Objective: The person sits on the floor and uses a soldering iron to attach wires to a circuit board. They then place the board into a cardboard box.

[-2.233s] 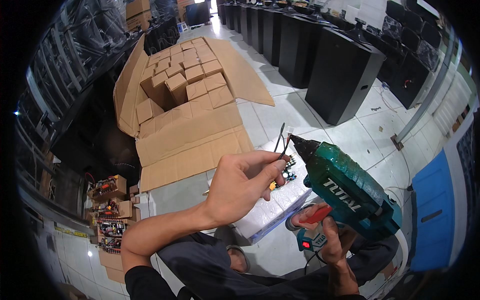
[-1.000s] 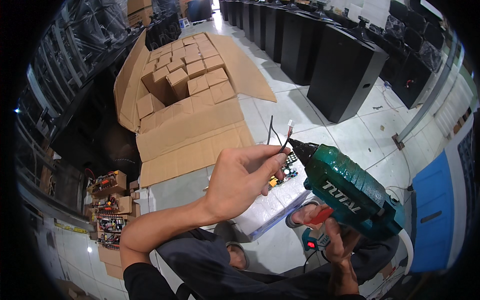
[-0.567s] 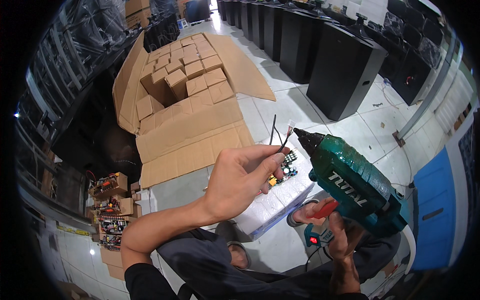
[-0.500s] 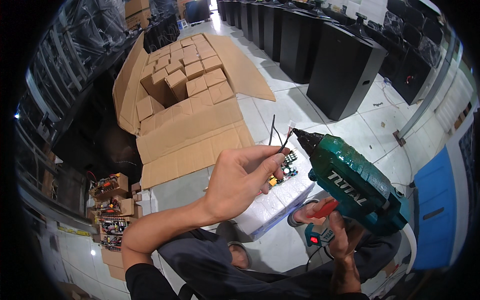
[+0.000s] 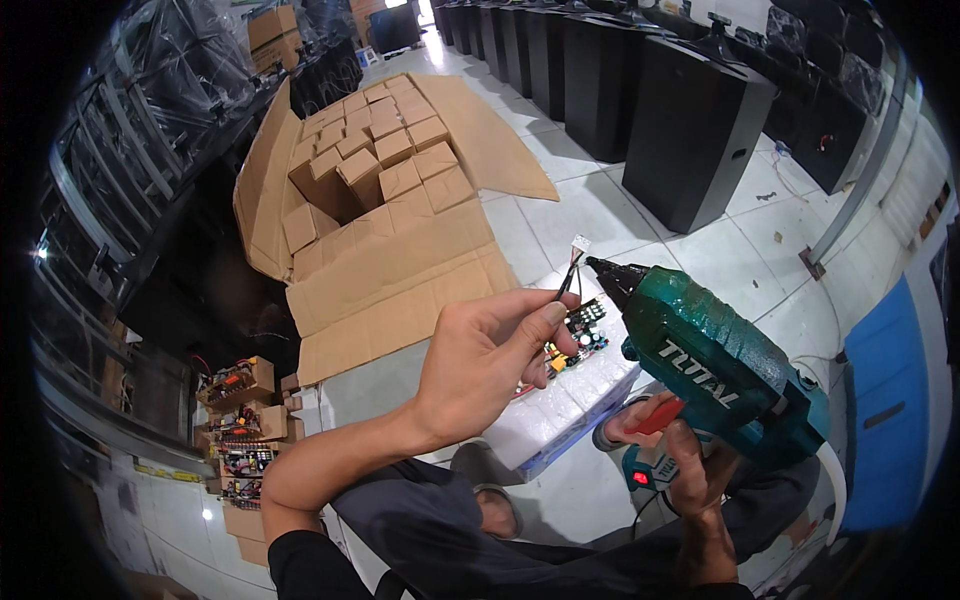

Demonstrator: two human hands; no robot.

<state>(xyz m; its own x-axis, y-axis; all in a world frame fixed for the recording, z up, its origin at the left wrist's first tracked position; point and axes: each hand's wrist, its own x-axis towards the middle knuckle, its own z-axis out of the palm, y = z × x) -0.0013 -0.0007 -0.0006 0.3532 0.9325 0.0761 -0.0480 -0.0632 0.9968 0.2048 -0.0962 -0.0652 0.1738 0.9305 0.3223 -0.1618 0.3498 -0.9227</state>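
Note:
Between thumb and fingertips, my left hand (image 5: 485, 350) pinches a thin dark cable (image 5: 569, 280). A small white connector (image 5: 580, 243) tops the cable, pointing up. My right hand (image 5: 692, 470) is wrapped around the handle of a teal glue gun (image 5: 700, 345), with its red trigger (image 5: 659, 416) by the fingers. The gun's black nozzle (image 5: 612, 275) points left, its tip close beside the wires just below the connector; whether they touch I cannot tell. Beneath my left fingers lies a circuit board (image 5: 585, 341), partly hidden, on a white wrapped block (image 5: 535, 430).
A large open carton (image 5: 400, 265) full of small brown boxes lies ahead. Tall black cabinets (image 5: 690, 140) line the right side. Several circuit boards (image 5: 245, 460) in cardboard sit at lower left. A blue panel (image 5: 885, 430) stands at right; my feet flank the block.
The dark wire end that stood up left of the connector is no longer seen there. The connector now sits more upright near the nozzle. The whole view has shifted slightly.

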